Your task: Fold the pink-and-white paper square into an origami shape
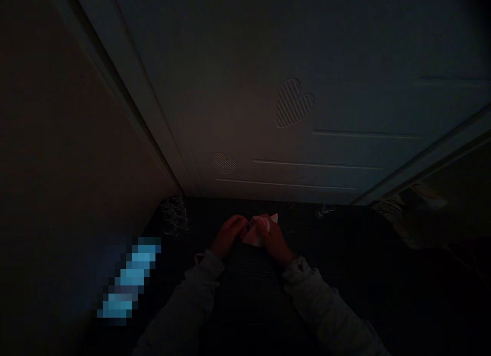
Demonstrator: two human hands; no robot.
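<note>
Both my hands met over the dark ribbed mat (pixel 345 253), close to the foot of the pale cabinet door (pixel 345 64). My right hand (pixel 273 239) was closed around a small pale pink piece (pixel 255 237), paper or cloth, too dim to say which, with one light corner poking up past my knuckles. My left hand (pixel 229 234) was curled, its fingertips against the left edge of that piece; whether they pinched it or only touched it I could not tell. The piece sat between the two hands. Some small clear glassy things (pixel 174 218) lay to the left, apart from my hands, and a few more (pixel 326 210) to the right by the door. Two hearts, a larger heart (pixel 293 103) and a smaller heart (pixel 225 163), were pressed into the door. Grey sleeves (pixel 192 289) covered both wrists
</note>
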